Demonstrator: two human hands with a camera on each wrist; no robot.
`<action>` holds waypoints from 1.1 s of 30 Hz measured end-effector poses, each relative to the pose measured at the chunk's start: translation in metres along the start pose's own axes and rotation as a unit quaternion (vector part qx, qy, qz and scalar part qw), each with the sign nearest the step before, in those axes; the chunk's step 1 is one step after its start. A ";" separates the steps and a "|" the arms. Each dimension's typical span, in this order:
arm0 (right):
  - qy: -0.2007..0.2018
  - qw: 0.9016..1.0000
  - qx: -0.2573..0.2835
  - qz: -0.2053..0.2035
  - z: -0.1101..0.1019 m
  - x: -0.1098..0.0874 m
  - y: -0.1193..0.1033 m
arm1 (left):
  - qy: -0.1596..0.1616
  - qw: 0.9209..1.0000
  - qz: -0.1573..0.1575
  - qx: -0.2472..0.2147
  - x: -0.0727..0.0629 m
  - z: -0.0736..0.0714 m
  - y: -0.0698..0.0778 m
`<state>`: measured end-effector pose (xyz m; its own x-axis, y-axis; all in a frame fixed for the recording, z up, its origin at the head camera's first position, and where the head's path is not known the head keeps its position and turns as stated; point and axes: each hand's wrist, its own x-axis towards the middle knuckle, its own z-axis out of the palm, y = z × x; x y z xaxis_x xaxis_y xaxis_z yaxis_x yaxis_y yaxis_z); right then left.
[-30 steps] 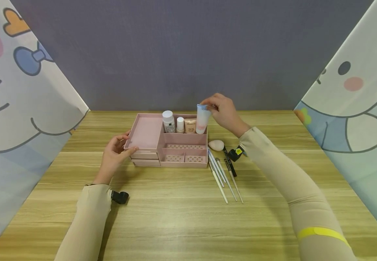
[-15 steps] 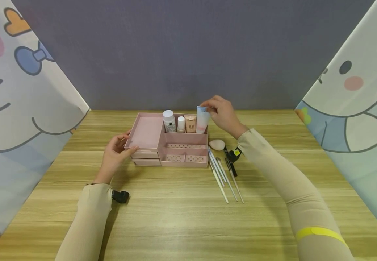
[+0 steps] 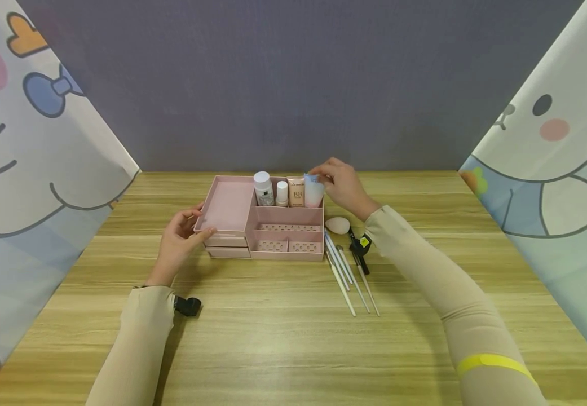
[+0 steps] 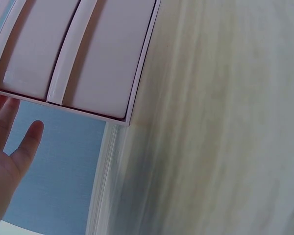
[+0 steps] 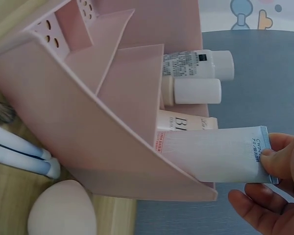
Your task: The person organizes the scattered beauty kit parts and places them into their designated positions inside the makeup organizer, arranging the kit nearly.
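A pink desktop organizer (image 3: 228,204) with a flat top tray, drawers and open compartments stands at the back of the table. My left hand (image 3: 175,243) rests on its left front corner, thumb on the tray's edge and fingers along the side. With thumb and fingertips my right hand (image 3: 345,189) pinches the blue crimped end of a white-and-blue squeeze tube (image 5: 210,154); the tube's lower part is inside the rear compartment. Left of it in that compartment stand a BB cream tube (image 3: 296,193), a small white-capped bottle (image 3: 282,193) and a larger white bottle (image 3: 263,189).
Right of the organizer lie an egg-shaped makeup sponge (image 3: 338,225), several makeup brushes (image 3: 344,282) and a black pen-like stick (image 3: 364,265). A grey wall (image 3: 293,84) rises behind the table (image 3: 273,338), with cartoon-printed panels (image 3: 552,186) at both sides.
The squeeze tube has gone lower into the rear compartment, and my right hand has come down and slightly left with it. The BB cream tube stands straighter. My left hand has stayed still.
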<state>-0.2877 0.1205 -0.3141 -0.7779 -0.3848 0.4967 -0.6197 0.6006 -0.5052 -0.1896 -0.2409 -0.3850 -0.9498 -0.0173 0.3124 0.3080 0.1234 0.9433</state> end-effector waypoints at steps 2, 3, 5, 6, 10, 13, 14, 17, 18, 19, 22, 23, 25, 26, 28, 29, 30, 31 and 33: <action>-0.006 1.000 -0.002 0.003 0.003 -0.001 0.001 | 0.000 1.000 0.000 0.001 0.000 0.000 0.000; -0.008 1.000 -0.004 0.003 0.004 -0.001 0.001 | 0.000 1.000 -0.001 0.002 0.000 0.000 -0.001; -0.012 1.000 -0.008 0.003 0.007 -0.003 0.003 | -0.001 1.000 -0.002 0.001 0.001 0.000 -0.001; -0.015 1.000 -0.009 0.004 0.008 -0.003 0.003 | -0.001 1.000 -0.003 0.001 0.001 0.000 -0.001; -0.030 0.999 -0.016 0.007 0.013 -0.006 0.004 | -0.002 1.000 -0.005 0.000 0.001 0.000 -0.002; -0.033 0.999 -0.019 0.011 0.016 -0.007 0.005 | -0.001 1.000 -0.003 -0.002 0.001 0.000 -0.002; -0.031 0.999 -0.020 0.011 0.016 -0.008 0.005 | -0.001 1.000 -0.001 -0.003 0.001 0.000 -0.002; -0.026 0.999 -0.019 0.009 0.016 -0.008 0.005 | 0.000 1.000 0.003 -0.007 0.001 0.000 -0.003; -0.025 0.999 -0.019 0.008 0.016 -0.008 0.005 | 0.000 1.000 0.004 -0.008 0.001 0.000 -0.003; -0.026 0.999 -0.019 0.008 0.016 -0.008 0.005 | 0.000 1.000 0.004 -0.009 0.001 0.000 -0.003; -0.028 0.999 -0.013 0.011 0.016 -0.008 0.006 | 0.001 1.000 0.005 -0.008 0.001 0.000 -0.003; -0.028 0.999 -0.011 0.012 0.016 -0.008 0.006 | 0.001 1.000 0.005 -0.007 0.001 0.000 -0.003; -0.029 0.999 -0.002 0.017 0.016 -0.008 0.007 | 0.001 1.000 0.005 -0.006 0.001 0.000 -0.003; -0.030 0.999 0.004 0.020 0.016 -0.008 0.008 | 0.000 1.000 0.005 -0.007 0.001 0.000 -0.003; -0.032 0.999 0.019 0.026 0.015 -0.009 0.009 | 0.000 1.000 0.004 -0.005 0.001 0.000 -0.004; -0.034 0.999 0.026 0.030 0.014 -0.009 0.009 | 0.000 1.000 0.003 -0.004 0.001 0.000 -0.004; -0.036 0.998 0.034 0.035 0.013 -0.009 0.009 | 0.000 1.000 0.002 -0.003 0.001 0.000 -0.003; -0.037 0.998 0.041 0.040 0.011 -0.010 0.010 | 0.000 1.000 0.001 -0.003 0.001 0.000 -0.003; -0.037 0.997 0.051 0.052 0.008 -0.011 0.011 | 0.001 1.000 0.000 0.000 0.001 0.000 -0.003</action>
<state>-0.2867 0.1256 -0.3303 -0.8418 -0.3773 0.3860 -0.5396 0.5676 -0.6219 -0.1911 -0.2417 -0.3876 -0.9495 -0.0188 0.3131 0.3086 0.1228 0.9432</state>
